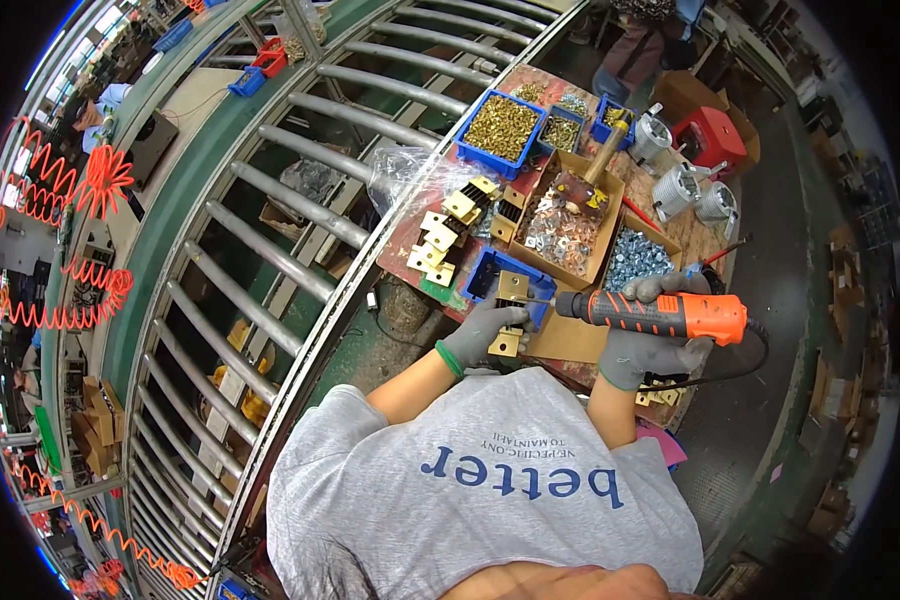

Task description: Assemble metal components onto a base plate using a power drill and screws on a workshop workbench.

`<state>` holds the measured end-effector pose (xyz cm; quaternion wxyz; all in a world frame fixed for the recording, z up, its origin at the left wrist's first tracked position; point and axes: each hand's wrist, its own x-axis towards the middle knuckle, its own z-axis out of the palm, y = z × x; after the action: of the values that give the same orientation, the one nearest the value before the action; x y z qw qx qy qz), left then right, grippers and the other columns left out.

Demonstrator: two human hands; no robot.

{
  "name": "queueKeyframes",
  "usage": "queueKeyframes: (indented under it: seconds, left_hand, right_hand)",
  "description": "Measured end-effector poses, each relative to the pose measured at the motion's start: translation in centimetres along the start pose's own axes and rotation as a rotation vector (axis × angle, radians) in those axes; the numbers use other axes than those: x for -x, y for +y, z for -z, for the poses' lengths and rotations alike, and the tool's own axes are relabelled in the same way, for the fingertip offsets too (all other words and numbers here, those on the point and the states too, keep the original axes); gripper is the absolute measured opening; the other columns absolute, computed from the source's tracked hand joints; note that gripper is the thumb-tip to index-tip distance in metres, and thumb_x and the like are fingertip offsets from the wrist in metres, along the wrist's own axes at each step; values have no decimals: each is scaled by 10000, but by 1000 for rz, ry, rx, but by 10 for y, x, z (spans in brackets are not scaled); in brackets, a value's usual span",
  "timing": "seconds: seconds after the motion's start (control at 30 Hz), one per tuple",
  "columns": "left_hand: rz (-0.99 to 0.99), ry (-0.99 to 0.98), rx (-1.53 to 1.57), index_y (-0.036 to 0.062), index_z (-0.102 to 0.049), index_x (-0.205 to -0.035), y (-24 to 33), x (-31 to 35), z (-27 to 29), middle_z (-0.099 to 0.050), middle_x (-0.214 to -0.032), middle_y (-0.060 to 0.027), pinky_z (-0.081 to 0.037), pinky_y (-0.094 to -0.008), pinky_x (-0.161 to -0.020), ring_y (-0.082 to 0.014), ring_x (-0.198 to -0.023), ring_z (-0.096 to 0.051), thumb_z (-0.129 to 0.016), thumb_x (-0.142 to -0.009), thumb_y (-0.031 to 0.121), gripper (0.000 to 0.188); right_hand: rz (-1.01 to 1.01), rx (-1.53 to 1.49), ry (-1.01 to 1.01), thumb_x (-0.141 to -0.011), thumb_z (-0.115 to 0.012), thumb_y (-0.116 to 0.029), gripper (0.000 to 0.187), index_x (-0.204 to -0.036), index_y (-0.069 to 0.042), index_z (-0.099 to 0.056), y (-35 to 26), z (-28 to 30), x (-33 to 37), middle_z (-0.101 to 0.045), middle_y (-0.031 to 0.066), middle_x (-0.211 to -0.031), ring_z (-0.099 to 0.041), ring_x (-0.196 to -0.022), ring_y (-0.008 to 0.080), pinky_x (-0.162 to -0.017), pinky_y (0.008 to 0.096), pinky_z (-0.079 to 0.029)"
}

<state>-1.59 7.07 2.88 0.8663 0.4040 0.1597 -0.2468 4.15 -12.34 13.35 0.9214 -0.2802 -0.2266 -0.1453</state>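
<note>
My left hand (478, 338), in a grey glove with a green cuff, is closed around a part with brass-coloured end plates (513, 286) and a dark middle. An orange and black power screwdriver (638, 314) lies level in my gloved right hand (635, 358), whose fingers wrap round its body. The driver's nose points left at the held part; whether the bit touches it I cannot tell. Just beyond the part is a blue tray (482, 277). Several similar brass-plated parts (436, 243) stand to its left.
Beyond the hands are a blue bin of brass fittings (499, 128), a cardboard box of washers (560, 243) with a mallet (607, 150) across it, and a box of zinc bolts (638, 258). A roller conveyor (280, 255) runs along the left. White metal housings (676, 190) stand far right.
</note>
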Motion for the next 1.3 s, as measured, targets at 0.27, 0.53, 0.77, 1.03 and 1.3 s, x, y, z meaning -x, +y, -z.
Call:
queueKeyframes:
  seconds: [0.27,0.53,0.77,1.03,1.3]
  left_hand:
    - [-79,-34,-129,16,-532,-1132,4,0,4,-619,-829,-82,-537,-302,-616,-166,-674,-611,-544,-881,110,268]
    - [-104,81,-348,12,-506,-1260,-1,-6,14,-613,-1124,-67,-473,-303,-912,-138,-1013,-581,-561,-870,66,397]
    - [-127,119,-358,11,-516,-1227,-2,-16,23,-646,-1029,-71,-530,-310,-796,-154,-873,-626,-562,-870,62,363]
    - [-32,228,-108,13,-568,-1077,19,0,7,-658,-925,-82,-552,-307,-644,-157,-765,-637,-586,-846,110,251]
    - [72,218,-4,31,-560,-1044,18,-17,17,-619,-846,-81,-569,-334,-574,-202,-656,-640,-570,-871,147,210]
  right_hand:
    - [16,68,-108,-791,-687,-543,682,-1157,-3,-487,5,-9,-5,-644,154,-997,-666,-810,261,-696,410,-555]
    - [-27,138,-79,-760,-672,-606,741,-1150,-6,-477,17,-5,-4,-624,150,-937,-631,-737,238,-628,394,-520]
    - [-4,29,-75,-783,-715,-513,701,-1197,0,-478,27,-1,-8,-641,165,-1004,-666,-822,276,-728,429,-559]
    - [92,330,45,-788,-652,-565,667,-1128,-12,-495,44,24,-5,-648,134,-882,-658,-695,248,-636,402,-573]
    - [71,271,142,-759,-644,-645,721,-1059,-5,-505,39,8,-7,-646,137,-860,-656,-696,230,-622,372,-561]
